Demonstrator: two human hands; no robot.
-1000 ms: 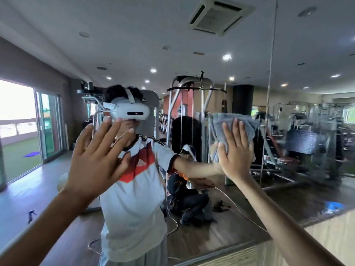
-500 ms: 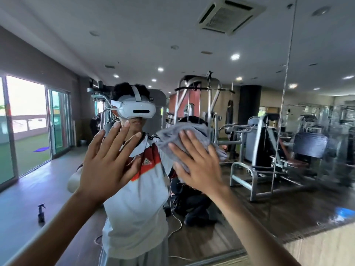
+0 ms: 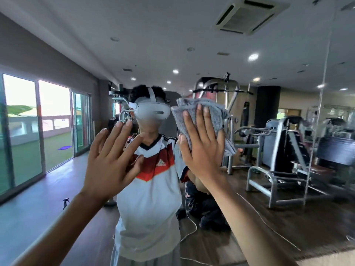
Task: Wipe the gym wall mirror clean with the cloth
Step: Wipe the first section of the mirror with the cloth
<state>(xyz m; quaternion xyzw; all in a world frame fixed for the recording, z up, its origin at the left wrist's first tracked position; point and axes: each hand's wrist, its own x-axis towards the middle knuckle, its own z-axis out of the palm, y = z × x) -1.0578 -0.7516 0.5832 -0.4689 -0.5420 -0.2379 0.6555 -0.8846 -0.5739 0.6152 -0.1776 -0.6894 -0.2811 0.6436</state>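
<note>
Far left, reflected in the mirror [image 3: 80,41]: sliding glass doors [image 3: 54,123], bright daylight outside. A small spray bottle [image 3: 65,203] stands on the dark floor [image 3: 38,208] near them, also only a reflection.

Left hand [image 3: 113,158]: raised, palm to the glass, fingers straight and spread wide, holding nothing. Can't tell if it actually touches the glass.

Centre: the person's own reflection, in a white headset [image 3: 152,112] and a white jersey [image 3: 149,198] with a red chevron, partly covered by both forearms.

Cloth [image 3: 211,116]: grey, folded and bunched, flat against the mirror at head height, just right of the reflected headset. Its edges stick out above the fingertips and to the right of the palm.

Right hand [image 3: 201,150]: flat on the cloth, fingers straight and close together, pressing it to the glass. No curl around the fabric. The thumb lies along the cloth's left edge.

Right of that: reflected gym machines [image 3: 284,156] with grey frames and dark pads. A thin white cable [image 3: 269,227] runs across the floor. A vertical mirror seam [image 3: 324,89] runs near the right edge, and a ceiling vent [image 3: 247,15] sits top right.
</note>
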